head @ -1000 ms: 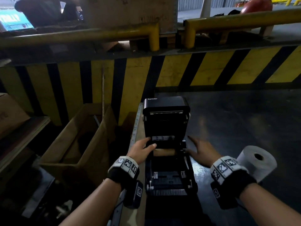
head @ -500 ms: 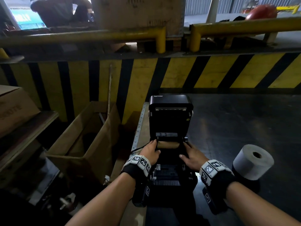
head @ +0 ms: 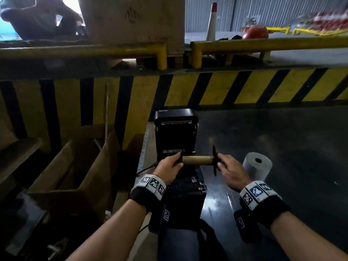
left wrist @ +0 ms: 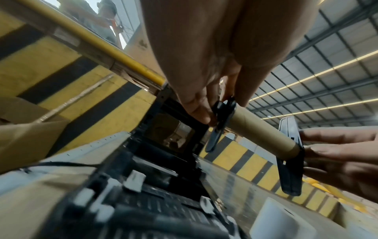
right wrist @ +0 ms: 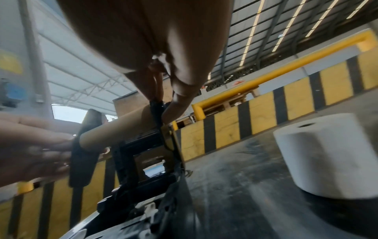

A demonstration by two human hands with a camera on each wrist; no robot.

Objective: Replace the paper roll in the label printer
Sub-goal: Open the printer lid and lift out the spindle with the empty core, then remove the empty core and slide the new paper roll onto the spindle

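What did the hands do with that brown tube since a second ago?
Both hands took hold of the tube by its black end plates and lifted it up out of the printer, left hand on one end, right hand on the other. The printer's lid stayed open; the white roll stayed standing on the floor.

Open cardboard box stands left of the bench; yellow guard rail tops the yellow-black striped barrier.

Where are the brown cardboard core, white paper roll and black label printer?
brown cardboard core (head: 197, 160): head view, mid-tube.
white paper roll (head: 254, 170): head view, side wall.
black label printer (head: 176, 132): head view, raised lid.
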